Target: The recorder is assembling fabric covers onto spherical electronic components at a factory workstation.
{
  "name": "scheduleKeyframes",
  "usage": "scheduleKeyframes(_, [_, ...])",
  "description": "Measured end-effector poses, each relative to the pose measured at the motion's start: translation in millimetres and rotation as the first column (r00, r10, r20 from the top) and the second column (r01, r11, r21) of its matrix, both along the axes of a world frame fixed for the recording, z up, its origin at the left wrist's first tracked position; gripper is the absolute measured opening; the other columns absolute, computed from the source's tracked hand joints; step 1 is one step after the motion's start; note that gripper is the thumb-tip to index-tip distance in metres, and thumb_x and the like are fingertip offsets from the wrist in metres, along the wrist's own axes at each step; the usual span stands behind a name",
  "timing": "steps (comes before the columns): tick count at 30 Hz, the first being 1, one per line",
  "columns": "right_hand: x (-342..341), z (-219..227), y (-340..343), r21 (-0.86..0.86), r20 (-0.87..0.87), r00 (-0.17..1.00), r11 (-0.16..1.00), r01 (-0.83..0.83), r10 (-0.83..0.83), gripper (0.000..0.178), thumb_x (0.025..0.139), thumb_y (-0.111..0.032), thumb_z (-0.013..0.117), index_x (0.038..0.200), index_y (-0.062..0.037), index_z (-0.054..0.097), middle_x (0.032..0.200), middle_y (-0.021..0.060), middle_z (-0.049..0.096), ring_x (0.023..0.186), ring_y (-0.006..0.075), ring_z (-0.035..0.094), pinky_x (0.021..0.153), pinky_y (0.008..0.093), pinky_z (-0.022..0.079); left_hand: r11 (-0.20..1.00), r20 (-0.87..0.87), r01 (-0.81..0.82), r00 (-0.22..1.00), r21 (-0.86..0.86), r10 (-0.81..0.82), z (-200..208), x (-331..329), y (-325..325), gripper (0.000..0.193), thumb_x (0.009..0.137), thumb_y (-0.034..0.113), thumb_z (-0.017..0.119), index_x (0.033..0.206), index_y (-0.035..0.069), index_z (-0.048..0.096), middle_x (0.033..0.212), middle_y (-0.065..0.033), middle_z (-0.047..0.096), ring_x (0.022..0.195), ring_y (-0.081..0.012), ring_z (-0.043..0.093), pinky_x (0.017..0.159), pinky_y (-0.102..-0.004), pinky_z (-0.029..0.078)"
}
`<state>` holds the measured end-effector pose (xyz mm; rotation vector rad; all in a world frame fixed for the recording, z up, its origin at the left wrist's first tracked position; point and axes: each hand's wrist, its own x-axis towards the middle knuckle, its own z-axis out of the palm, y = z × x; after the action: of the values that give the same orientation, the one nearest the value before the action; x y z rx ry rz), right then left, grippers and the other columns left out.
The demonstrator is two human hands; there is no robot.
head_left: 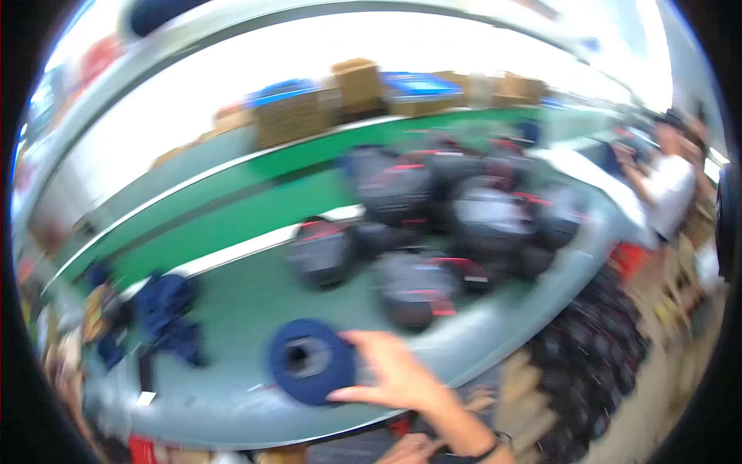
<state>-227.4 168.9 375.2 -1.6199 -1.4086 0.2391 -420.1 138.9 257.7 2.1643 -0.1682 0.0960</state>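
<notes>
My right hand (390, 373) reaches in from the lower right, a dark band round its wrist. Its thumb and fingers grip the right edge of a round navy cap (283, 379), which lies on or just over the green worktable (224, 309). A grey patch with a dark spot shows in the cap's middle. My left hand (408, 448) is low at the bottom edge, partly cut off and smeared, so its fingers cannot be read. Beyond the right hand lies a heap of dark caps (487, 216) with red details, blurred by motion.
Crumpled navy cloth pieces (164, 305) lie at the table's left end. Cardboard boxes (286, 116), some topped with blue, line the shelf behind. Many dark items (591, 356) are piled low at the right. Another person (668, 182) is farther right.
</notes>
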Motion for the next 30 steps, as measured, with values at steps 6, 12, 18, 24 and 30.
scheduleKeyframes(6, [0, 3, 0, -0.125, 0.015, 1.000, 0.992, 0.009, -0.007, 0.098, 0.067, -0.044, 0.093, 0.141, 0.0031, 0.048, 0.132, 0.0237, 0.059, 0.124, 0.0393, 0.057, 0.108, 0.0471, 0.045, 0.981, -0.061, -0.165, 0.983, 0.098, 0.172, -6, 39, 13, 0.072, 0.092, 0.002, 0.055, 0.159, 0.003, 0.031, 0.108, -0.0181, 0.052, 0.098, -0.0338, 0.055, 0.089, -0.0459, 0.047])
scheduleKeyframes(12, [-2, 9, 1, 0.045, -0.239, 0.970, 0.998, -0.042, 0.051, 0.097, 0.075, -0.046, 0.087, 0.146, 0.0037, 0.043, 0.140, 0.0240, 0.053, 0.132, 0.0375, 0.055, 0.114, 0.0446, 0.041, 0.952, 0.149, 0.198, 0.975, -0.233, -0.167, 106, -24, 57, 0.038, 0.101, 0.014, 0.059, 0.138, 0.003, 0.060, 0.097, -0.0183, 0.064, 0.095, -0.0370, 0.062, 0.083, -0.0442, 0.050])
scheduleKeyframes(18, [-2, 34, 43, 0.196, -0.164, 0.979, 0.977, -0.087, 0.120, 0.057, 0.104, -0.039, 0.053, 0.137, 0.0068, 0.055, 0.140, 0.0224, 0.059, 0.134, 0.0335, 0.055, 0.116, 0.0415, 0.038, 0.658, 0.445, -0.679, 0.505, -0.324, 0.740, 180, -29, 158, 0.046, 0.104, 0.025, 0.039, 0.123, -0.007, 0.065, 0.128, -0.0221, 0.065, 0.119, -0.0319, 0.062, 0.104, -0.0422, 0.046])
scheduleKeyframes(24, [-10, 35, 77, 0.201, -0.384, 0.880, 0.956, -0.216, 0.279, 0.048, 0.107, -0.028, 0.038, 0.126, 0.0076, 0.065, 0.131, 0.0228, 0.066, 0.126, 0.0331, 0.061, 0.112, 0.0397, 0.042, 0.572, 0.406, -0.759, 0.438, -0.311, 0.802, 153, 23, 170, 0.046, 0.103, 0.024, 0.037, 0.124, -0.006, 0.066, 0.130, -0.0221, 0.065, 0.127, -0.0361, 0.058, 0.113, -0.0433, 0.041])
scheduleKeyframes(30, [-22, 29, 60, 0.172, -0.340, 0.926, 0.979, -0.113, 0.167, 0.047, 0.100, -0.026, 0.044, 0.124, 0.0075, 0.065, 0.129, 0.0251, 0.066, 0.124, 0.0367, 0.063, 0.109, 0.0419, 0.045, 0.591, 0.371, -0.749, 0.479, -0.299, 0.795, 137, 20, 171, 0.050, 0.101, 0.025, 0.035, 0.123, -0.008, 0.066, 0.126, -0.0238, 0.068, 0.125, -0.0379, 0.061, 0.111, -0.0460, 0.042])
